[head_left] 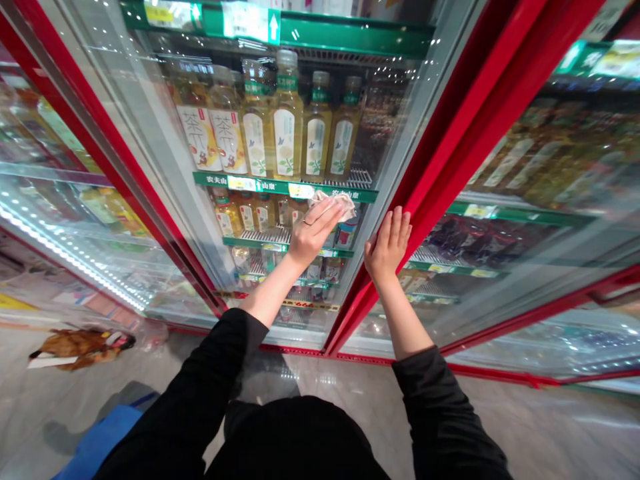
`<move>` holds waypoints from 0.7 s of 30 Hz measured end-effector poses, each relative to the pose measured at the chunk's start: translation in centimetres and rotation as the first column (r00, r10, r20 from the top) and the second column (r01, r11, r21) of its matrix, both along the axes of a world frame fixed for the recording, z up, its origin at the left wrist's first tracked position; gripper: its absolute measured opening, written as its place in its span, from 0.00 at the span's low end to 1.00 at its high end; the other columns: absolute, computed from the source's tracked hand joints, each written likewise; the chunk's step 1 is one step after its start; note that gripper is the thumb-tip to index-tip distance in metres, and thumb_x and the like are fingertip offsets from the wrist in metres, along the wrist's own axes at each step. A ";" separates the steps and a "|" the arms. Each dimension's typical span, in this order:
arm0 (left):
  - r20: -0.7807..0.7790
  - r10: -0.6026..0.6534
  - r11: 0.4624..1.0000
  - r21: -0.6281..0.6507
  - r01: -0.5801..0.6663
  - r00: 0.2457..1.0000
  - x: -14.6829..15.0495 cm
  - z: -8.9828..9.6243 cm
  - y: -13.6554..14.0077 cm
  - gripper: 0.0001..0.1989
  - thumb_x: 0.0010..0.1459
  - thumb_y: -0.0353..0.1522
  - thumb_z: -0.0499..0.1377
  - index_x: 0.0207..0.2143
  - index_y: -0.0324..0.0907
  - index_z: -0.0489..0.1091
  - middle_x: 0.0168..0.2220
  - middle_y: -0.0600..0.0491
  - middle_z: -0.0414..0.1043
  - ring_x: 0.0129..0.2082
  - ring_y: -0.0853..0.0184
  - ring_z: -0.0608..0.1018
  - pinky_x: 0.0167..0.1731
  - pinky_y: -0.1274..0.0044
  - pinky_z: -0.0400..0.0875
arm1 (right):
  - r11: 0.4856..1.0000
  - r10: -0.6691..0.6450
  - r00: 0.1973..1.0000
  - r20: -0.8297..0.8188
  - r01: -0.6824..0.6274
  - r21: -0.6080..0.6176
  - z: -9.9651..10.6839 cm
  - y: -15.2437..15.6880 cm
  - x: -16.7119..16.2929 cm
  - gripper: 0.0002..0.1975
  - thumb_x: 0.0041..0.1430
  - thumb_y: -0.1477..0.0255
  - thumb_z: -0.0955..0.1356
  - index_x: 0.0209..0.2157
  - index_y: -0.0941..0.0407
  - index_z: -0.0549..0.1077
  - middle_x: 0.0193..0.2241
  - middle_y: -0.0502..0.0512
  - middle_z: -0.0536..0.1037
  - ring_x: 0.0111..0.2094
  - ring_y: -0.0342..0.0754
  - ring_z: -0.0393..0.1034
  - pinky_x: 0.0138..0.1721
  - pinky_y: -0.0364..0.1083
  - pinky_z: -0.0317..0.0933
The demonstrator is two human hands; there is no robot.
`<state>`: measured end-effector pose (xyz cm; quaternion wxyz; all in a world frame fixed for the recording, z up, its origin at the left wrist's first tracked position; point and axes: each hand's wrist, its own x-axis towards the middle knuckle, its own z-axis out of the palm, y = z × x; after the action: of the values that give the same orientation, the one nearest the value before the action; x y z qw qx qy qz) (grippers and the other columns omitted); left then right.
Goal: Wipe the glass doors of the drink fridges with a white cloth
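My left hand (314, 230) presses a crumpled white cloth (336, 201) flat against the glass door (165, 153) of a drinks fridge, at about the height of the second shelf. There is a ring on one finger. My right hand (389, 243) rests flat, fingers together, on the red door frame (450, 140) just to the right of the cloth. Behind the glass stand several bottles of yellow tea (287, 120) on a green-edged shelf (220, 180). Both arms wear black sleeves.
A second glass door (540, 220) with a red frame stands to the right, more bottles behind it. Another fridge (55, 220) is at the left. On the grey floor at the lower left lie a brown bag (80, 345) and something blue (100, 440).
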<state>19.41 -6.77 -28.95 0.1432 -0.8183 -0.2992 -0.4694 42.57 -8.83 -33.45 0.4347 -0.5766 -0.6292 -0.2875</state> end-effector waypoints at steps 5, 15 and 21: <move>-0.220 -0.085 0.995 -0.062 0.073 0.972 -0.8 -1.8 -1.2 0.21 0.82 0.27 0.48 0.65 0.42 0.75 0.64 0.50 0.81 0.70 0.62 0.79 0.74 0.62 0.76 | 0.997 0.013 0.998 0.062 -0.008 -0.082 0.6 -0.9 0.9 0.33 0.71 0.67 0.60 0.71 0.66 0.71 0.72 0.75 0.72 0.77 0.69 0.61 0.77 0.71 0.55; -0.021 0.007 0.977 0.211 -0.003 1.000 3.1 -0.6 0.1 0.22 0.81 0.24 0.49 0.68 0.41 0.74 0.65 0.48 0.81 0.72 0.61 0.77 0.74 0.63 0.76 | 0.993 -0.014 0.991 0.131 0.029 -0.115 0.0 -1.6 4.3 0.35 0.77 0.56 0.56 0.74 0.60 0.70 0.73 0.70 0.72 0.78 0.65 0.60 0.76 0.65 0.59; -0.092 -0.089 0.966 0.236 0.109 0.992 6.9 -1.9 0.1 0.23 0.80 0.24 0.49 0.72 0.40 0.70 0.68 0.46 0.78 0.77 0.63 0.70 0.79 0.65 0.68 | 0.995 -0.079 0.975 0.207 0.091 -0.050 -0.5 -1.2 4.3 0.37 0.79 0.54 0.53 0.73 0.62 0.70 0.72 0.72 0.73 0.77 0.64 0.63 0.76 0.66 0.58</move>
<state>26.29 -6.67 -30.82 0.2297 -0.8272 -0.1926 -0.4753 46.89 -10.04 -33.94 0.3375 -0.5829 -0.6537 -0.3449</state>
